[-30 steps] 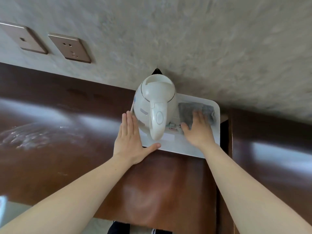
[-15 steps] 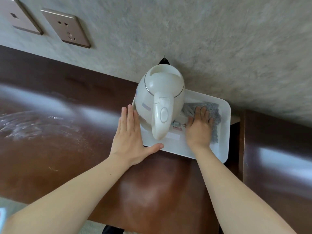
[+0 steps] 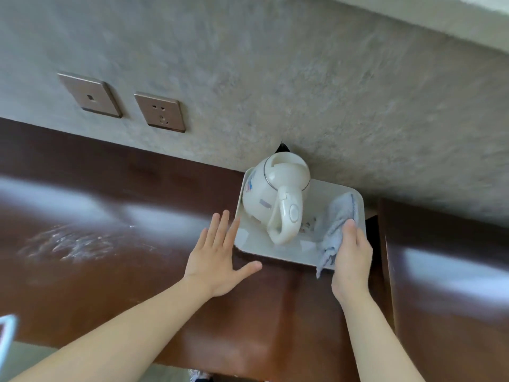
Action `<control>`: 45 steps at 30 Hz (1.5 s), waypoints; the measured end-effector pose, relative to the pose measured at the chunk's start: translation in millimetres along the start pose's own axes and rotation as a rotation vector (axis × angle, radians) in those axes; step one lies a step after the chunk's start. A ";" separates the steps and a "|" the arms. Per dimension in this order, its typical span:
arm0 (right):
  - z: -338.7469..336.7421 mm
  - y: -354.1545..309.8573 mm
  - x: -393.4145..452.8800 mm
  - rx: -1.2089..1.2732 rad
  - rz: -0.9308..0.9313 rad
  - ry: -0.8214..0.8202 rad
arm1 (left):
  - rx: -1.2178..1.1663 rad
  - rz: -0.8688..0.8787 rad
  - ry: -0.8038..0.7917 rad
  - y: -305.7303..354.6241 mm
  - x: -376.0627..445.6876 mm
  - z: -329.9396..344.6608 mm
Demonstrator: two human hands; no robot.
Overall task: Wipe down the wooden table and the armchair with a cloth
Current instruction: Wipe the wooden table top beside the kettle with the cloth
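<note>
— Two hands over the worktop (image 3: 110, 271); tell me where yours are.

— Your left hand (image 3: 217, 257) lies flat on the dark wooden worktop, fingers spread and thumb out, its fingertips touching the left edge of the white tray (image 3: 256, 244). That grip is wide open and has hold of nothing.

— And the cloth?

— Your right hand (image 3: 351, 260) has its grip closed round the grey-blue cloth (image 3: 334, 230), thumb on top. The cloth is bunched in the tray's right part; one end reaches toward the far right corner, and the other hangs over the near rim beside your palm.

— What else is on the tray?

— A cream electric kettle (image 3: 275, 194) stands upright in the left half, its handle toward you, just beside the cloth.

— Anything near?

— A streaky pale smear (image 3: 71, 244) marks the worktop well to your left. Two bronze wall plates sit on the grey wall (image 3: 330, 92): a switch (image 3: 89, 95) and a socket (image 3: 160, 113).
</note>
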State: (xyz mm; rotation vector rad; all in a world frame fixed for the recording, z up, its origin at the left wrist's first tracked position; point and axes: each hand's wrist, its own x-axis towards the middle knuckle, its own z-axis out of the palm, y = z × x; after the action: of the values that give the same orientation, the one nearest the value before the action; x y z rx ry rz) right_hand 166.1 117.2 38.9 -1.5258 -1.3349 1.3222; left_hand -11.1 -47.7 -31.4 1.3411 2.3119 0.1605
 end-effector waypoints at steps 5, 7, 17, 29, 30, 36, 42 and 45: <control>10.1 -55.7 -57.8 0.199 -0.100 0.082 | -0.015 -0.065 0.016 -27.3 -40.7 -29.9; 16.4 -69.4 -80.3 0.294 -0.102 0.037 | -0.039 -0.103 0.039 -37.0 -60.5 -37.6; 56.5 -61.3 -181.3 0.813 0.443 -0.596 | -0.071 -0.316 0.079 -101.2 -194.9 -38.8; 136.0 -21.0 -237.7 0.510 0.577 -0.403 | -0.036 -0.306 0.085 -219.3 -221.4 -47.5; 145.7 -14.8 -239.0 0.447 0.539 -0.348 | -0.024 -0.294 0.074 -236.0 -218.6 -47.3; 192.8 36.5 -245.2 -0.418 0.113 0.102 | 0.070 -0.193 0.037 -344.9 -190.8 -49.3; 247.0 112.6 -294.3 -0.823 -0.022 -0.160 | 0.138 -0.123 0.059 -416.9 -154.4 -52.5; 277.2 133.3 -325.9 -0.896 -0.122 -0.334 | 0.136 -0.097 0.102 -432.9 -136.8 -51.6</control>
State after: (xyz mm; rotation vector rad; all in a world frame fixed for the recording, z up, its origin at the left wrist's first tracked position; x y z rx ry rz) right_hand -51.0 -258.7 -72.4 -1.7600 -2.4066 0.9537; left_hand -319.6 -381.2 -80.0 1.3089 2.5075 0.0430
